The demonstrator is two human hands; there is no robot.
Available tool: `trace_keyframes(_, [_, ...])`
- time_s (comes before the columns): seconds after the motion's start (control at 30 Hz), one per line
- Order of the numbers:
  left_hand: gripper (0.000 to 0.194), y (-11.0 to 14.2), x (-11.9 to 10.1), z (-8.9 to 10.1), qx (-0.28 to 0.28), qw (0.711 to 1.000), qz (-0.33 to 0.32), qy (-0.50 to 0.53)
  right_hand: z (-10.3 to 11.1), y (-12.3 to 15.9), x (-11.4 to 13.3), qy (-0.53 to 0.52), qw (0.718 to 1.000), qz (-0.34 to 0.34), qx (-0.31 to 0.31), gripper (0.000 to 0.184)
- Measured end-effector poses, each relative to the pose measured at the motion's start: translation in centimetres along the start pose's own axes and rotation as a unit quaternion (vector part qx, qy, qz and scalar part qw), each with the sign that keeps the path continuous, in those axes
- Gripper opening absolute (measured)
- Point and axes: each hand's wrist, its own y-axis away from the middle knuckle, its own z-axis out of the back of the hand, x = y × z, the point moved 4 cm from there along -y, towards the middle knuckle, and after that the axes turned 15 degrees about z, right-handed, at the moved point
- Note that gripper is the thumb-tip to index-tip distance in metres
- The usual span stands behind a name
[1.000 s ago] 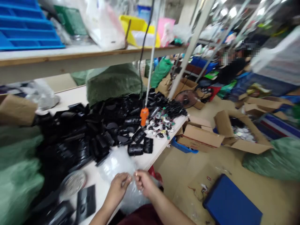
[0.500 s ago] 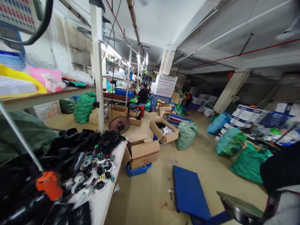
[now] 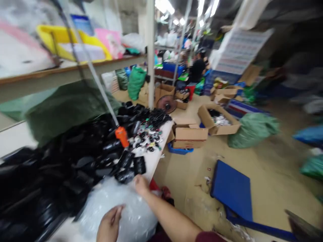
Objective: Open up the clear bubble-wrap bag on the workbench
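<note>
A puffed-up translucent plastic bag (image 3: 133, 211) lies at the near edge of the table, in front of me. My left hand (image 3: 110, 224) is on its near left side, thumb and fingers pinched together on the plastic. Closed like a fist, my right hand (image 3: 141, 185) grips the bag's far right edge. Beyond the bag are glossy black plastic housings (image 3: 85, 164), heaped over the table's left part. Small round white and black parts with wires (image 3: 148, 137) lie past them. An orange-handled tool (image 3: 122, 136) hangs on a metal rod above the heap.
A blue platform (image 3: 233, 190) stands on the floor at right. Cardboard boxes (image 3: 190, 136) and a green sack (image 3: 252, 129) are beyond the table (image 3: 160, 148). A shelf (image 3: 75, 70) runs along the left. A seated person (image 3: 197, 69) is further back.
The view has swung left and down. Both my hands and the plastic bag are now in sight; neither was visible before.
</note>
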Motion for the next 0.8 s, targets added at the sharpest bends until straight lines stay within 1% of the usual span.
trace_keyframes(0.03, [0.06, 0.5, 0.8, 0.4, -0.009, 1.0, 0.018, 0.01, -1.8, 0.0, -0.4, 0.027, 0.999, -0.003, 0.019, 0.021])
trace_keyframes(0.07, [0.06, 0.8, 1.2, 0.5, -0.016, 0.999, 0.031, 0.02, -2.8, -0.1, -0.7, 0.055, 0.998, 0.001, 0.038, 0.021])
trace_keyframes(0.1, [0.057, 0.9, 1.3, 0.4, -0.018, 0.999, 0.042, 0.027, -3.2, -0.1, -0.9, 0.079, 0.995, 0.012, 0.059, 0.02])
trace_keyframes(0.13, [0.054, 0.8, 1.2, 0.3, -0.016, 0.998, 0.049, 0.034, -3.1, -0.2, -1.0, 0.1, 0.991, 0.03, 0.082, 0.019])
trace_keyframes(0.17, [0.051, 0.7, 1.1, 0.1, -0.01, 0.998, 0.056, 0.039, -2.5, -0.2, -0.9, 0.119, 0.986, 0.05, 0.104, 0.018])
trace_keyframes(0.23, [0.045, 0.5, 0.6, -0.1, 0.012, 0.996, 0.072, 0.042, -0.4, 0.3, -0.5, 0.154, 0.975, 0.087, 0.137, 0.021])
trace_keyframes(0.33, [0.041, 0.1, -0.1, 0.2, 0.058, 0.991, 0.118, 0.014, 3.0, 2.7, 0.3, 0.2, 0.959, 0.125, 0.155, 0.026])
trace_keyframes(0.37, [0.04, 0.0, -0.4, 0.4, 0.074, 0.988, 0.139, -0.006, 3.7, 3.7, 0.5, 0.209, 0.955, 0.133, 0.164, 0.026])
trace_keyframes(0.43, [0.039, -0.1, -1.1, 0.8, 0.096, 0.978, 0.177, -0.055, 4.2, 5.9, 0.6, 0.218, 0.947, 0.142, 0.186, 0.025])
trace_keyframes(0.5, [0.034, -0.1, -1.8, 1.1, 0.106, 0.97, 0.195, -0.097, 3.8, 7.6, 0.5, 0.222, 0.944, 0.144, 0.199, 0.024])
trace_keyframes(0.57, [0.027, 0.0, -2.4, 1.2, 0.111, 0.967, 0.196, -0.121, 2.9, 8.6, 0.5, 0.221, 0.944, 0.144, 0.199, 0.024])
trace_keyframes(0.7, [0.028, 0.6, -2.7, 0.9, 0.101, 0.97, 0.18, -0.13, 1.3, 8.8, 0.9, 0.197, 0.952, 0.137, 0.192, 0.02])
trace_keyframes(0.8, [0.026, 1.1, -2.6, 0.6, 0.084, 0.974, 0.168, -0.123, 0.5, 8.7, 0.9, 0.15, 0.966, 0.119, 0.175, 0.016])
